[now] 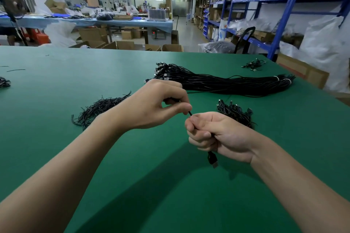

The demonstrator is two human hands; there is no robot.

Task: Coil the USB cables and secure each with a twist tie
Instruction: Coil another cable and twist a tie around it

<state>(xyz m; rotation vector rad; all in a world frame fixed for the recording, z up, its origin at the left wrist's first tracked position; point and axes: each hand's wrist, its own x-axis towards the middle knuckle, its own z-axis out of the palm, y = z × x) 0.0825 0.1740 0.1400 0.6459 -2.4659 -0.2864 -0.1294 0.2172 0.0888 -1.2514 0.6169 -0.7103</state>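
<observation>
Both hands hold one black USB cable [212, 159] above the green table [56, 81]. My right hand [217, 134] is a fist around it, and the USB plug hangs out below the fist. My left hand [157, 104] pinches the cable between thumb and forefinger just left of and above the fist; a short stretch shows between the hands. Most of the cable is hidden inside the hands. A long bundle of straight black USB cables [223, 81] lies behind the hands. A heap of black twist ties [100, 108] lies to the left.
A small pile of coiled cables [236, 111] sits right behind my right hand. A few more cables [253, 64] lie at the far right corner and some [3, 82] at the left edge. Blue shelving [265, 5] and cardboard boxes [303, 72] stand to the right.
</observation>
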